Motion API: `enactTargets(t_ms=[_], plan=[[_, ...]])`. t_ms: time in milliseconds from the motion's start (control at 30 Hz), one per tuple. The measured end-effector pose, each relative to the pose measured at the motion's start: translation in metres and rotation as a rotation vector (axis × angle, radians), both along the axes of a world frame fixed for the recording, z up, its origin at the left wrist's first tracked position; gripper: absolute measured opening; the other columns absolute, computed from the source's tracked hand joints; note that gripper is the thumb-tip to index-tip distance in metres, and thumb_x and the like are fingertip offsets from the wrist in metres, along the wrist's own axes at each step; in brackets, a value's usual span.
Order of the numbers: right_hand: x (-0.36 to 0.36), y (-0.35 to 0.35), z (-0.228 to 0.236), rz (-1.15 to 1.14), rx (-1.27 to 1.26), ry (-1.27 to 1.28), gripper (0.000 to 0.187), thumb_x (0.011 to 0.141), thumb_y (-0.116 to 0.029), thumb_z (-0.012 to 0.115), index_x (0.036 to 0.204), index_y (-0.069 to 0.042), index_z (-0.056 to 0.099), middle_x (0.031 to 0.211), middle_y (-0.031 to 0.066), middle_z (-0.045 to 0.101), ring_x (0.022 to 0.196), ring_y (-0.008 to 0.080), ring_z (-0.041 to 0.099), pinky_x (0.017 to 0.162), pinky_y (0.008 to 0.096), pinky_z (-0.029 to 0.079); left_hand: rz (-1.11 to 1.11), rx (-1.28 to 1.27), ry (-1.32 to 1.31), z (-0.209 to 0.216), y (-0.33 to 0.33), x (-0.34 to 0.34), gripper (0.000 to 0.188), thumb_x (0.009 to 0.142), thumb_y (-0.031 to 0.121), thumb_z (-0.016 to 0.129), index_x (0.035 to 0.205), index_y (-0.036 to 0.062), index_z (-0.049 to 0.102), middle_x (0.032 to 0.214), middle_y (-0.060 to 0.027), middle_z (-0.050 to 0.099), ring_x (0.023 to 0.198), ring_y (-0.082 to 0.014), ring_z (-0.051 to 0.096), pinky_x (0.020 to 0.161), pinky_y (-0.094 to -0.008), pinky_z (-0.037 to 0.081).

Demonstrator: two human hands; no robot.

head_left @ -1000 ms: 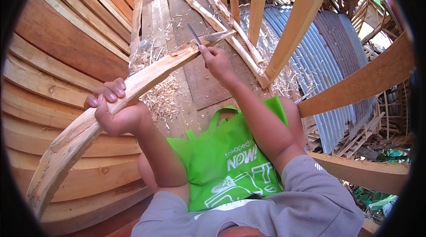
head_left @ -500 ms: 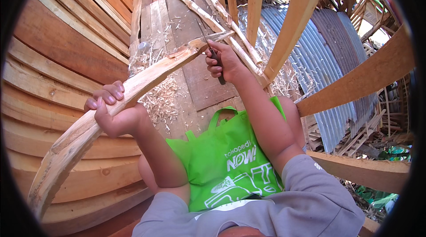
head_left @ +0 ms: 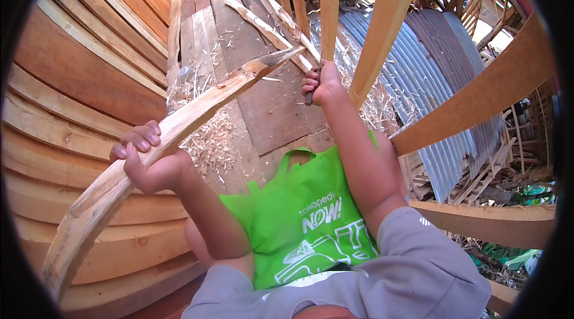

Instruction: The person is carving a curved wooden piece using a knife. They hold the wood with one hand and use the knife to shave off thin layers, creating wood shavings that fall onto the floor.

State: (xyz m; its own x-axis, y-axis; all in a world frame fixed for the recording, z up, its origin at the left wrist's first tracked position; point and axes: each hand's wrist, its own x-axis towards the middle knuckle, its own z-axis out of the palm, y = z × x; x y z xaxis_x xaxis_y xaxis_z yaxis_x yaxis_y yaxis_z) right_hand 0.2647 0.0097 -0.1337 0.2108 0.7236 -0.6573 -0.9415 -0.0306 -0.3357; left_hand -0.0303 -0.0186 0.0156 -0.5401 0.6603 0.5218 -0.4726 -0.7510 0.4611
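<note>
A long, curved piece of pale wood point(head_left: 194, 111) slants from the lower left up to the middle, its far end cut down to a narrower, darker tip. Around its near half my left hand point(head_left: 143, 154) is wrapped. My right hand point(head_left: 326, 83) grips the dark handle of a knife point(head_left: 309, 98), to the right of the tip and apart from it. The blade is hard to make out against the boards. A thin curl of wood point(head_left: 271, 78) shows just below the cut end. A green bag point(head_left: 305, 208) lies over my lap.
Wood shavings point(head_left: 212, 142) litter the plank floor point(head_left: 275, 118). Two stripped poles point(head_left: 263, 25) lie ahead. Stacked planks point(head_left: 101, 116) line the left side. Upright wooden slats point(head_left: 382, 26) stand close on the right, with corrugated metal sheets point(head_left: 406, 74) beyond. A small clear container point(head_left: 185, 72) sits among the shavings.
My right hand and the knife have moved right, off the wood's cut end. A thin curl shows below that end. My left hand keeps its hold; the view has shifted slightly.
</note>
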Motion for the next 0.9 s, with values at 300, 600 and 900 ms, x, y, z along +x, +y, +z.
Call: enactTargets(t_ms=[300,600,900], plan=[[0.01,0.003,-0.002,-0.17,-0.057,-0.124,0.033,0.101,-0.043,0.033,0.086,-0.013,0.035,0.061,-0.0015,0.033,0.047,0.0118,0.028,0.045,0.0297,0.026,-0.008,0.011,0.007,-0.001,-0.001,0.001,0.012,0.075,0.012,0.05,0.08,0.0171,0.04,0.062,0.0006,0.036,0.053,-0.0127,0.04,0.059,-0.0295,0.039],[-0.07,-0.001,-0.015,0.239,0.1,-0.735,0.018,0.094,-0.004,0.047,0.111,-0.003,0.051,0.077,0.0041,0.05,0.062,0.015,0.053,0.051,0.0327,0.048,-0.056,0.07,0.056,-0.004,0.002,-0.004,0.013,0.077,0.012,0.052,0.081,0.0175,0.041,0.063,0.0008,0.037,0.055,-0.0129,0.041,0.061,-0.0305,0.04],[-0.021,0.009,-0.005,0.042,-0.015,-1.112,0.017,0.096,-0.014,0.059,0.109,-0.004,0.062,0.071,-0.0012,0.053,0.056,0.0076,0.05,0.048,0.0254,0.044,-0.041,0.082,0.069,-0.002,0.002,-0.003,0.014,0.077,0.013,0.05,0.086,0.017,0.04,0.062,-0.0001,0.037,0.054,-0.0127,0.041,0.059,-0.0307,0.038]])
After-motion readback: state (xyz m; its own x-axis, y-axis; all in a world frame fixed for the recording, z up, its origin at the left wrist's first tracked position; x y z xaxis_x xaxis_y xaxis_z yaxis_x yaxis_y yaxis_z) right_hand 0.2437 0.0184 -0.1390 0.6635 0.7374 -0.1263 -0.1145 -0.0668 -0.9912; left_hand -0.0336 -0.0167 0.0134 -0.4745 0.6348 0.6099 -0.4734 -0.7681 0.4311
